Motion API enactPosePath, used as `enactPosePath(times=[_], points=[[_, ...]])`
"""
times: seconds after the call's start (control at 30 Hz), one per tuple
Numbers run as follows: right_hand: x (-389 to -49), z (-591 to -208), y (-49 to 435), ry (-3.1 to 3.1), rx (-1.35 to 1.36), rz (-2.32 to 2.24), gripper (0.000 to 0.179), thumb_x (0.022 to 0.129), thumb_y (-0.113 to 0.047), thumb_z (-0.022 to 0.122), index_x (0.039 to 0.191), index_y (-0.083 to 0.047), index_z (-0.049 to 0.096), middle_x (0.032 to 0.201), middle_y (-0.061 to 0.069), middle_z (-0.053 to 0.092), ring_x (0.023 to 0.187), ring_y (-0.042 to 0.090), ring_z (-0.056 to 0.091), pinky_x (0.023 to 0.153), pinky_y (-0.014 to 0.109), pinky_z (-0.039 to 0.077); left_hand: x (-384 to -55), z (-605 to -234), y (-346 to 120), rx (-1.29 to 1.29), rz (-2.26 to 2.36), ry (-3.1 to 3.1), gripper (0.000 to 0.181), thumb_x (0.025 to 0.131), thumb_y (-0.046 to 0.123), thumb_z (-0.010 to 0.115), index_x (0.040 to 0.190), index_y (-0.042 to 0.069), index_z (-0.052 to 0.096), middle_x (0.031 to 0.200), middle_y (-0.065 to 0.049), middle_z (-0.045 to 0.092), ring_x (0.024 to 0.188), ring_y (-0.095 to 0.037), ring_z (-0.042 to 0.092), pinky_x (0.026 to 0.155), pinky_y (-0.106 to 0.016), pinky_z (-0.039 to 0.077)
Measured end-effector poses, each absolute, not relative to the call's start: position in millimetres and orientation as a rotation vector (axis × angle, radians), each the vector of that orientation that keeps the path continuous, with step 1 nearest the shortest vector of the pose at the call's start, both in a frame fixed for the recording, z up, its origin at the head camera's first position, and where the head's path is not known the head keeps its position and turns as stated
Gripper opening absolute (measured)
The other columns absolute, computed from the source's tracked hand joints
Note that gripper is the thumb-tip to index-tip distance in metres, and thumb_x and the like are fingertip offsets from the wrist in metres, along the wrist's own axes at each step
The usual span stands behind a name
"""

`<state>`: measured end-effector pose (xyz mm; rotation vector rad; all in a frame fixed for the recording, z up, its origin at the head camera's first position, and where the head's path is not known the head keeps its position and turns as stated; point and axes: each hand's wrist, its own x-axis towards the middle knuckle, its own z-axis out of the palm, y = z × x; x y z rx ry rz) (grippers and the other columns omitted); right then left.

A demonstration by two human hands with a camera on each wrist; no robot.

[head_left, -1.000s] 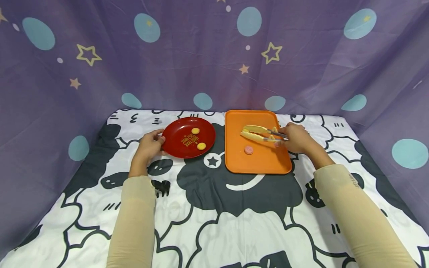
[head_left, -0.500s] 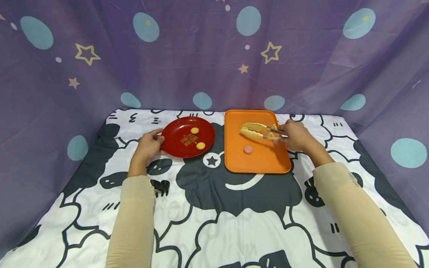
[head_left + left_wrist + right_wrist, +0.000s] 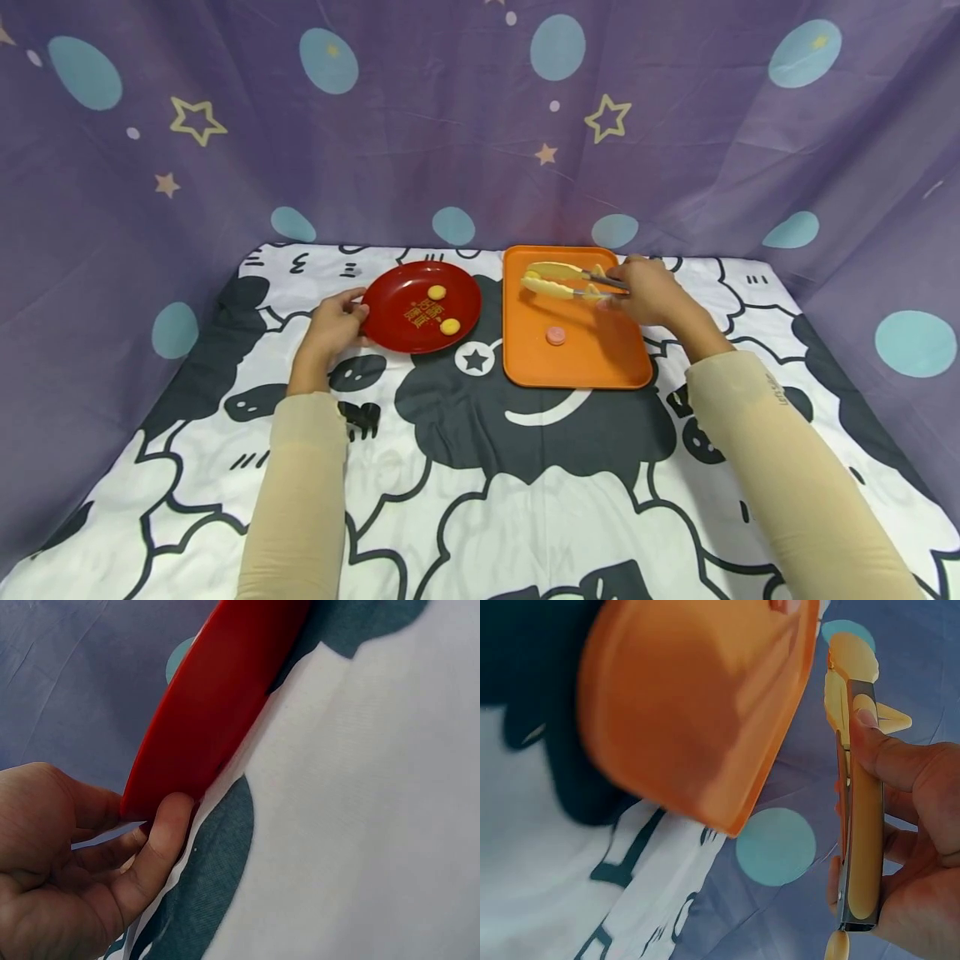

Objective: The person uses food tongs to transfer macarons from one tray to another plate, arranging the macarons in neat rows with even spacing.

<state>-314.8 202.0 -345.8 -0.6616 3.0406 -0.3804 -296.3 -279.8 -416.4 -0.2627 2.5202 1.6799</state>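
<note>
My left hand (image 3: pixel 332 329) grips the left rim of a red plate (image 3: pixel 390 325). In the left wrist view its fingers (image 3: pixel 166 836) touch the plate's edge and underside. Two yellow discs (image 3: pixel 450 327) lie on the plate, beside gold characters. Over the orange tray (image 3: pixel 577 371), my right hand (image 3: pixel 648 292) holds yellow-tipped metal tongs (image 3: pixel 551 289). Between the tong tips sits another small yellow disc (image 3: pixel 532 275). The right wrist view shows the thumb (image 3: pixel 868 720) pressing along the tongs' yellow-inlaid handle (image 3: pixel 865 840). A pink disc (image 3: pixel 556 335) lies on the tray below the tongs.
A white cloth (image 3: pixel 525 533) with black sheep drawings covers the table under the plate and tray. Purple curtains (image 3: pixel 450 150) with stars and blue ovals stand behind and at both sides. The plate and tray are side by side, a narrow gap between them.
My right hand has moved left and slightly toward the back, carrying the tongs and the yellow disc at their tips. The left hand and plate have stayed in place.
</note>
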Motion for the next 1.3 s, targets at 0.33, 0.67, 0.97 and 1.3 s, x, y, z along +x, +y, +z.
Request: enactPosePath(times=[0.33,0.67,0.97,1.3], points=[[-315.6,-339.0,177.7,3.059,-0.775,-0.434,0.044,0.091,-0.022,0.08,0.124,0.004,0.069,0.108,0.02,0.068,0.104,0.039,0.058,0.095,0.06,0.042,-297.3,-417.0,-279.8,-0.272,1.676,2.527,0.051,0.109,0.014,0.046,0.159,0.01,0.037,0.136,-0.021,0.05,0.088,-0.024,0.064,0.069,-0.031,0.063],[-313.9,-339.6,151.3,3.061,-0.917,-0.464,0.034,0.09,-0.023,0.081,0.11,0.002,0.071,0.092,0.014,0.065,0.094,0.034,0.055,0.086,0.053,0.043,-295.4,-416.8,-279.3,-0.279,1.676,2.519,0.052,0.109,0.015,0.047,0.16,0.011,0.036,0.138,-0.021,0.05,0.087,-0.023,0.065,0.07,-0.032,0.063],[-309.1,-340.7,125.5,3.035,-0.834,-0.447,0.048,0.091,-0.029,0.08,0.128,-0.002,0.069,0.108,0.016,0.065,0.096,0.032,0.06,0.089,0.048,0.049,-294.9,-415.0,-280.5,-0.272,1.675,2.529,0.052,0.109,0.016,0.048,0.16,0.012,0.037,0.137,-0.021,0.05,0.086,-0.022,0.065,0.069,-0.032,0.063],[-305.3,-345.4,103.6,2.976,-0.867,-0.469,0.038,0.092,-0.031,0.079,0.122,-0.008,0.072,0.105,0.012,0.062,0.092,0.03,0.055,0.089,0.045,0.048,-295.2,-415.6,-279.6,-0.26,1.674,2.522,0.052,0.11,0.015,0.047,0.16,0.01,0.036,0.138,-0.023,0.049,0.087,-0.022,0.065,0.07,-0.032,0.063]])
